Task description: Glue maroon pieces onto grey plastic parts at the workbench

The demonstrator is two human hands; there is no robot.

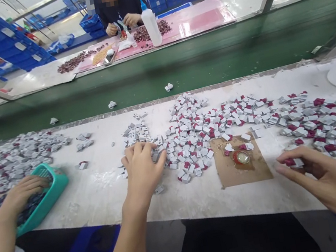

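My left hand (143, 171) lies palm down at the edge of a heap of small grey-and-crimson plastic parts (188, 152). Its fingers are bent forward, the thumb stands apart, and the fingertips touch grey pieces (136, 131). Between thumb and fingers, my right hand (320, 173) pinches a single grey-and-crimson part (294, 162) just above the tabletop. Left of that hand is a brown cardboard square (243, 175) bearing a round, red-rimmed puddle of glue or similar (241, 157). A few loose parts (245, 146) lie on the cardboard too.
At left, a co-worker's hand (27, 192) reaches into a teal basket (45, 209) of dark parts, near another grey heap (15, 158). A green conveyor belt (135, 82) runs behind the table. Across it, a person (118, 5) works near a white bottle (151, 27).
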